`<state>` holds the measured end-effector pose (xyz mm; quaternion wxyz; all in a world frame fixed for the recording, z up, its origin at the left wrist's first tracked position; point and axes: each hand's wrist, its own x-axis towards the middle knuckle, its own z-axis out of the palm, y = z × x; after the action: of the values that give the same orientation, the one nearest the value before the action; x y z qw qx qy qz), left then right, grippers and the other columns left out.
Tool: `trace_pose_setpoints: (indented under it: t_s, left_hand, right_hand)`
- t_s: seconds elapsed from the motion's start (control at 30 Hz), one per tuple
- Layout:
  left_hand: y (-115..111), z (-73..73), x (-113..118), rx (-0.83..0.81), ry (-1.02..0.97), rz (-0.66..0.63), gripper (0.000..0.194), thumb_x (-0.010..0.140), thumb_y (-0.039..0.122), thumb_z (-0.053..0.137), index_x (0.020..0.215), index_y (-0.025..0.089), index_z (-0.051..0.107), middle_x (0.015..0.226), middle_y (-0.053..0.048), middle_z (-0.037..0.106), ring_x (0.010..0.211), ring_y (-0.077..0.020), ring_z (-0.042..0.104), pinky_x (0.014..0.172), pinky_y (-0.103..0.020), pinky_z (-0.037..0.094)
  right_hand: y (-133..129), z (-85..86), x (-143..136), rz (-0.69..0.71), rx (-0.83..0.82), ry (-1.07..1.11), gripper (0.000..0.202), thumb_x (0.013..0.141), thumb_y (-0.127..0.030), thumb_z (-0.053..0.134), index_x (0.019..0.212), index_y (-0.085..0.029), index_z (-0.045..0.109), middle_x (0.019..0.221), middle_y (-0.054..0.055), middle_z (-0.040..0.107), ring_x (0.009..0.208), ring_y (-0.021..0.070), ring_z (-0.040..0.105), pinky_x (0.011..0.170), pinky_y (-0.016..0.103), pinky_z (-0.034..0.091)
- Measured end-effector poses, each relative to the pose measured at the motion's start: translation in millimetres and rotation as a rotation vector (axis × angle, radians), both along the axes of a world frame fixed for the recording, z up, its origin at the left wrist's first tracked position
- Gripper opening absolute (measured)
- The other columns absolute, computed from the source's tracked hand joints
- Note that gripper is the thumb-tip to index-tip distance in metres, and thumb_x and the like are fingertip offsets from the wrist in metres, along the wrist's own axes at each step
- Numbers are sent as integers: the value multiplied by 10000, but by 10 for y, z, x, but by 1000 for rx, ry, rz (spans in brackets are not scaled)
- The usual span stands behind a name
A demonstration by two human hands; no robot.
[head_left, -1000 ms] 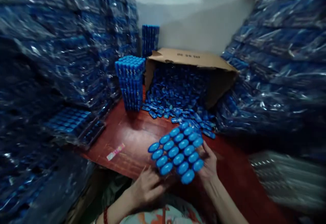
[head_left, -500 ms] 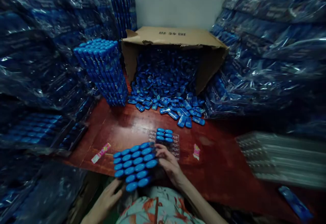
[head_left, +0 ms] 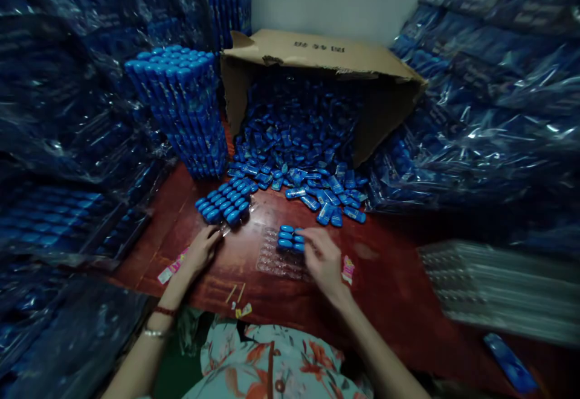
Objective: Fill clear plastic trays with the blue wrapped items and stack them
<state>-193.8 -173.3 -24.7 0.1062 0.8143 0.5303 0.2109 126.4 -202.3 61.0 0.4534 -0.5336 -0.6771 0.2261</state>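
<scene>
Several film-wrapped stacks [head_left: 81, 78] of blue goods rise at the left, their clear plastic crinkled and shiny, with rows of smooth oval tops [head_left: 54, 217] low among them. One pink wrapper [head_left: 168, 271] lies partly behind the left forearm, which bears two bracelets, one red, one silvery. Next stands one tall block [head_left: 181, 109] of tightly packed blue pieces, a second blue stack [head_left: 229, 0] behind it.

The left hand [head_left: 202, 253], fingers bent, is at the near edge of one filled group [head_left: 226, 201] of glossy oval-topped pieces; whether it grips cannot be told. Two thin sticks [head_left: 241, 293] and a yellow scrap [head_left: 245, 310] lie nearer on the reddish, glossy tabletop [head_left: 272, 302].

One torn-edged cardboard box [head_left: 335, 51] opens forward, spilling many loose blue pieces [head_left: 294, 145], too many to count. Before it, one clear, ridged plastic tray [head_left: 278, 262] holds six pieces [head_left: 285, 237] in two columns of three. The right hand's [head_left: 322, 260] fingertips touch the right column; their grip is unclear.

Rightward come another pink wrapper [head_left: 348, 269], stacked clear trays [head_left: 498, 284], one blue packet [head_left: 510, 363] and more film-wrapped blue stacks [head_left: 498, 84].
</scene>
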Motion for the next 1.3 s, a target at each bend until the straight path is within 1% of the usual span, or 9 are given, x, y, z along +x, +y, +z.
trace_pose_setpoints:
  t_s: [0.13,0.3,0.43,0.57,0.67,0.9,1.0,1.17,1.3]
  left_hand:
    - [222,224,65,-41,83,-60,260,875,198,342,844,184,600,1020,-96,579,857,-186,569,738,-300,492]
    - [90,514,267,83,-39,95,219,895,303,406,977,196,578,1040,-67,571,765,-137,592,614,-219,472]
    - [435,689,1042,105,-242,-38,220,930,266,385,895,173,581,820,-36,584,725,-125,562,663,-220,464]
    - [1163,647,1899,-41,80,-129,167,903,236,454,963,161,591,999,-89,589,922,-186,557,817,-298,454]
    - [1523,516,2203,-81,176,-125,155,817,185,580,955,116,592,1003,-141,576,942,-251,549,811,-367,452]
    - [1493,288,1873,-114,114,-169,251,769,287,671,943,152,550,1011,-90,554,918,-217,544,798,-337,458]
    - [1229,254,1588,-120,-114,-132,188,825,298,606,924,154,536,881,-45,568,798,-175,556,742,-310,467]
    - [626,330,1152,-62,-437,16,205,889,271,502,1058,169,559,992,-64,601,924,-181,575,848,-333,457]
    - [304,432,974,-165,-420,54,261,903,290,464,1114,180,569,1047,-83,597,932,-187,580,835,-334,467]
  right_hand:
    - [374,-185,833,-154,-111,-359,372,797,-110,380,1002,-205,676,1025,94,612,1005,247,495,931,437,400]
    - [687,-330,1146,69,-218,-634,369,839,-113,392,1087,-215,646,1108,73,602,1001,217,491,928,389,409]
    - [887,-293,998,139,-231,-757,379,862,-97,388,1151,-194,612,1172,92,564,1038,209,487,905,349,414]
    - [1077,-126,914,137,-297,-828,420,855,-62,393,1201,-212,579,1190,97,545,1083,205,483,890,332,408]
    - [1094,-40,920,207,-412,-952,450,825,-36,422,1186,-252,585,1252,87,511,1081,236,487,829,347,422]
    - [840,-243,996,195,-359,-967,412,812,-22,404,1170,-183,528,1200,132,541,860,196,600,677,288,433]
    - [701,-383,1048,141,-329,-576,330,827,-195,520,1156,-208,505,988,64,615,729,164,601,612,260,430]
    - [350,-610,911,-102,-512,376,574,732,-489,610,1199,-226,405,684,-64,552,365,83,451,357,211,324]
    - [163,-701,772,-301,-504,651,501,636,-525,694,965,-201,497,639,-67,546,404,75,496,339,175,302]
